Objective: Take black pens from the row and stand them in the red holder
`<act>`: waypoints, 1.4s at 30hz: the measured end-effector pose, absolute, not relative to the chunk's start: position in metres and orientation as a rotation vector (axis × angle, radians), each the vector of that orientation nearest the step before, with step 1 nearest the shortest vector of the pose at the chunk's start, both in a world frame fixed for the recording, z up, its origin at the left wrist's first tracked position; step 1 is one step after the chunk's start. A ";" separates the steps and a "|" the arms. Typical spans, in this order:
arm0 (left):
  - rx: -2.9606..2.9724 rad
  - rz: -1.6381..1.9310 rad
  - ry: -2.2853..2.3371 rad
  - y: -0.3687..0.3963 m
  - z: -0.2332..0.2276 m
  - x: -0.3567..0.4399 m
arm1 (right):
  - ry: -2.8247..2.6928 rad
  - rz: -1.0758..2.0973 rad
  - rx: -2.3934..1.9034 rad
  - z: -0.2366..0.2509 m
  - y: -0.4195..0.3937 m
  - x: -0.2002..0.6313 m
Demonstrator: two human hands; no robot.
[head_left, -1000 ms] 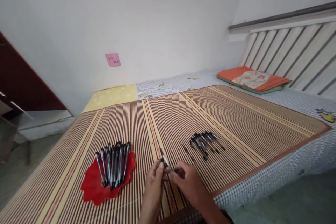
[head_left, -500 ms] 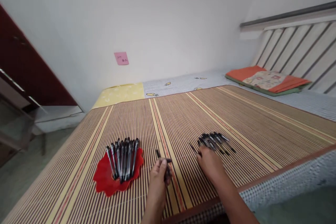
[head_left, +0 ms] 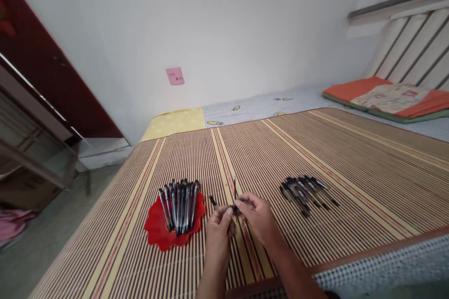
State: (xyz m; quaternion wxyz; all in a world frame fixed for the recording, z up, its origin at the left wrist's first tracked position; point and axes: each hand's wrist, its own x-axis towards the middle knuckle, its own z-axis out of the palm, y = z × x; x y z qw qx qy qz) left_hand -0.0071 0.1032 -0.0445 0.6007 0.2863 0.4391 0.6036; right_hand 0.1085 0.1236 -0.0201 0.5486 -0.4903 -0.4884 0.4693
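My left hand (head_left: 218, 224) is closed around black pen parts. A black pen cap (head_left: 213, 200) pokes out past its fingers, and a short dark piece (head_left: 233, 209) lies between the two hands. My right hand (head_left: 257, 215) meets the left one, its fingers pinched on a thin dark pen refill (head_left: 235, 188) with a pale tip pointing up. Fingers hide the lower part of the refill. To the left, several capped clear-barrelled pens (head_left: 180, 205) lie in a red scalloped dish (head_left: 157, 231). On the right, a row of pen parts with dark ends (head_left: 305, 191) rests on the mat.
The striped woven mat (head_left: 266, 163) covers the bed. An orange folded cloth (head_left: 358, 89) with a floral panel lies at the back right, near white slats (head_left: 417, 44). A pink note (head_left: 175, 76) is stuck on the wall. Beyond the left edge is the floor.
My right hand has left the row on the right and come over to my left hand, carrying the refill. The view has shifted slightly; the left hand keeps its hold.
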 end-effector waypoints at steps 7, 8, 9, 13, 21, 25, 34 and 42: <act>0.729 1.340 1.019 0.102 -0.044 -0.009 | -1.185 1.144 -1.116 -0.022 0.122 0.119; 0.748 1.323 1.030 0.101 -0.045 -0.008 | -1.156 1.152 -1.111 -0.022 0.123 0.124; 0.772 1.305 1.043 0.100 -0.045 -0.008 | -1.113 1.156 -1.098 -0.022 0.124 0.129; 0.896 1.241 1.085 0.097 -0.046 -0.004 | -0.969 1.171 -0.984 -0.023 0.130 0.146; 0.993 1.203 1.120 0.094 -0.046 0.003 | -0.907 1.285 -0.907 -0.018 0.130 0.149; 1.026 1.234 1.156 0.094 -0.047 0.004 | -0.891 1.339 -0.880 -0.015 0.129 0.150; 1.143 1.188 1.148 0.086 -0.033 0.007 | -0.746 1.201 -0.868 -0.011 0.131 0.161; 1.375 1.064 1.214 0.085 -0.033 0.007 | -0.565 0.995 -0.729 0.021 0.119 0.171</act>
